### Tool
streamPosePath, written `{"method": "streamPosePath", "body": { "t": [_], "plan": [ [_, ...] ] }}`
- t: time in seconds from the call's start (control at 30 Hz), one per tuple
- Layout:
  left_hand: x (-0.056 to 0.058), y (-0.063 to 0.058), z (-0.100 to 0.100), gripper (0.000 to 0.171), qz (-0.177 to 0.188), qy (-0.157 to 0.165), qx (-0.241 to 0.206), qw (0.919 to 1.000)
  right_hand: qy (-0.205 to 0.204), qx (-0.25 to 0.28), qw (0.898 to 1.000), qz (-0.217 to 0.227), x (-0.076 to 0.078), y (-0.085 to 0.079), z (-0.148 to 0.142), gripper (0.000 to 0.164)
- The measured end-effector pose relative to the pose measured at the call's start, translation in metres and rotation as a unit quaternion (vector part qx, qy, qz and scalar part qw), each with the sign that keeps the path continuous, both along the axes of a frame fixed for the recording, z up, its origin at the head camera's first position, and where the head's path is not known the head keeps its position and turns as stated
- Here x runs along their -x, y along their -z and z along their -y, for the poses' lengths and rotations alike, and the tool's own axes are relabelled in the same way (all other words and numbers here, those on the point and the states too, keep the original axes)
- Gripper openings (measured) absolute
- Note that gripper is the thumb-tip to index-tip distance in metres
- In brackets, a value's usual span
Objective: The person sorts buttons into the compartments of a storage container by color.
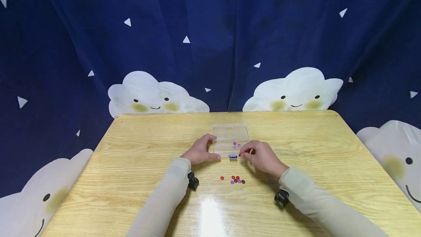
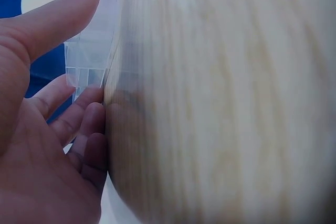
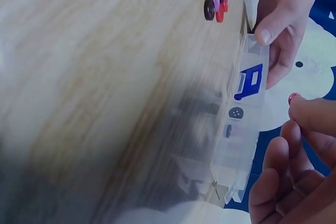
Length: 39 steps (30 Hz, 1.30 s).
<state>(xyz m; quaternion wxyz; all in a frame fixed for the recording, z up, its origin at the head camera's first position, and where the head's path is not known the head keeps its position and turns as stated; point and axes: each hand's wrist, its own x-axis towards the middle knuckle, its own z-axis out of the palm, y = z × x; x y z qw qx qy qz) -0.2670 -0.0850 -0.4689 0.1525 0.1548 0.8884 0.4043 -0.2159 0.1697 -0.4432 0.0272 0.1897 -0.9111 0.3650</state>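
A clear plastic box (image 1: 223, 149) lies with its lid (image 1: 230, 132) swung back and a blue latch (image 1: 233, 157) at the front. My left hand (image 1: 200, 151) holds its left end, thumb by the front corner and fingers along the far side. Between right thumb and forefinger, my right hand (image 1: 261, 157) pinches a small red button (image 3: 293, 97) over the box's front right. Inside the box a purple button (image 1: 235, 143) and another button (image 3: 236, 113), dark through the wall, sit toward the right.
In front of the box, loose buttons lie on the wooden table: a red button (image 1: 222, 178) on its own, and a cluster of red, purple (image 1: 232, 182) and dark brown (image 1: 243, 181) ones. A blue curtain (image 1: 210, 46) with white clouds hangs behind the table.
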Motion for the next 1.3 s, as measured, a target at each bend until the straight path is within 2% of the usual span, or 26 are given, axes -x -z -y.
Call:
{"method": "streamPosePath", "body": {
  "t": [0.37, 0.87, 1.13, 1.3],
  "plan": [
    [-0.002, -0.001, 0.001, 0.08, -0.003, 0.003, 0.002, 1.0, 0.012, 0.002, 1.0, 0.015, 0.006, -0.004, -0.002, 0.009],
    [-0.003, -0.002, 0.0, 0.08, -0.004, 0.001, 0.002, 1.0, 0.008, -0.007, 1.0, -0.006, 0.018, -0.008, 0.001, 0.008],
    [-0.001, -0.002, -0.001, 0.081, -0.007, 0.001, 0.005, 1.0, 0.012, 0.0, 1.0, 0.022, 0.022, -0.011, 0.006, 0.008],
    [0.001, 0.0, 0.0, 0.082, -0.005, -0.002, 0.003, 1.0, 0.008, 0.003, 1.0, 0.026, 0.026, -0.012, 0.012, 0.007]
  ]
}}
